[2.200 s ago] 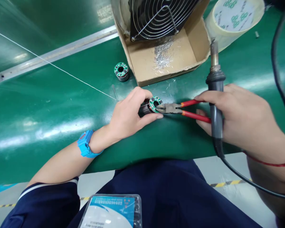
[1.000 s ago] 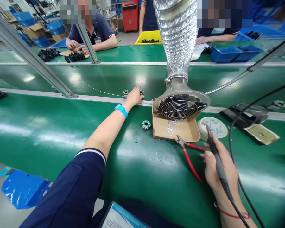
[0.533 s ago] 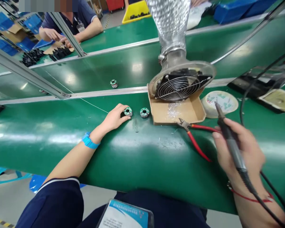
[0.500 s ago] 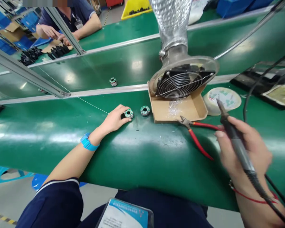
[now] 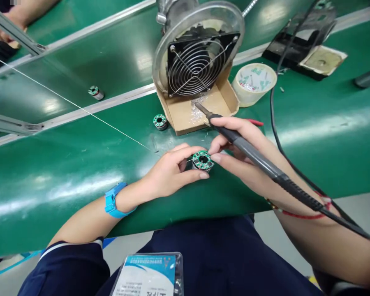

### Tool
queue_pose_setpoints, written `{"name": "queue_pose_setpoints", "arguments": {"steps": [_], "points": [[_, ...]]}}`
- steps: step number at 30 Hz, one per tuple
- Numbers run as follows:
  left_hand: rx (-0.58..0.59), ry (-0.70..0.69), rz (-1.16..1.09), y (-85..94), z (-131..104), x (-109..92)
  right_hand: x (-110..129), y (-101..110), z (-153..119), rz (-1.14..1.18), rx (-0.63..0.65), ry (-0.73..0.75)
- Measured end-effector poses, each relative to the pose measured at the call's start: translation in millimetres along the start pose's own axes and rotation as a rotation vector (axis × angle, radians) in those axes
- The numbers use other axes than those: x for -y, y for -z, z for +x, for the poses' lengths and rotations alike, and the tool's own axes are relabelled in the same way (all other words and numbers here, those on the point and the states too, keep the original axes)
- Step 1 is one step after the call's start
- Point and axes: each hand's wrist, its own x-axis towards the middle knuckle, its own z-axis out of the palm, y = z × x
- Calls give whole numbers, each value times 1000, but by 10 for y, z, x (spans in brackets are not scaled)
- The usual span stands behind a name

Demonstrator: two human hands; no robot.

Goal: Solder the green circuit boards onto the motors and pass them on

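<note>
My left hand [image 5: 169, 170] pinches a small round motor stator [image 5: 197, 163], its ring-shaped green circuit board facing up, between thumb and fingers. A thin solder wire [image 5: 92, 114] runs in from the upper left to this hand, and a short end shows beside the board. My right hand [image 5: 243, 169] grips a soldering iron [image 5: 265, 164], its tip pointing up and left, away from the board. Thumb and finger of that hand are at the stator's right edge; whether they touch it I cannot tell. Cutting pliers [image 5: 255, 122] lie mostly hidden behind the right hand.
A second stator [image 5: 160, 126] stands left of a cardboard tray [image 5: 180, 125] with clippings, under a fan hood [image 5: 195, 68]. A tape roll [image 5: 246, 95] and an iron stand [image 5: 319, 65] are to the right. Beyond the rail is another stator [image 5: 96, 94]. A black cable [image 5: 276, 127] hangs at right.
My left hand has brought the stator right and closer to me. My right hand has moved left with the soldering iron, meeting it. The view has shifted towards the bench.
</note>
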Motion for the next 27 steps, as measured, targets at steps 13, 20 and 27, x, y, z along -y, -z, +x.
{"name": "queue_pose_setpoints", "arguments": {"steps": [13, 20, 27], "points": [[-21, -103, 124, -48, -20, -26, -28, -38, 45, 8, 77, 12], [-60, -114, 95, -105, -16, 34, -156, -72, -6, -58, 84, 121], [-37, -87, 52, -80, 8, 84, -164, -87, 25, 49, -38, 126]]}}
